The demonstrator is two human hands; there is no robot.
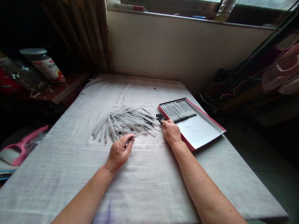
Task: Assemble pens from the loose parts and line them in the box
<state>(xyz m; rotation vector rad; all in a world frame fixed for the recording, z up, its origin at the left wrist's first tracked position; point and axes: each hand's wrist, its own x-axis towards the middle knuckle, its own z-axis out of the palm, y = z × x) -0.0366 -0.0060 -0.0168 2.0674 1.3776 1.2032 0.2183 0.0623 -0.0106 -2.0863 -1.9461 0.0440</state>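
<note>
My left hand (120, 152) is closed around a clear pen barrel (138, 135), which points to the right from its fingertips. Just beyond it lies a loose heap of pen parts (121, 119), clear barrels mixed with dark thin refills. Against the left side of a shallow box (190, 147) is a small pile of black pen caps (159, 117). The fingertips of my right hand (171, 132) are pinched together at the near edge of that pile; what lies between them is hidden. Inside the box, a row of pens (178, 110) lies side by side, their black ends toward me.
A white cloth (144, 189) covers the table. To the left, a lidded jar (43, 63) stands on a wooden surface, with a pink-handled item (22, 147) lower down. A curtain (79, 31) and a wall (163, 46) are behind. Dark clutter (224, 87) stands at the right.
</note>
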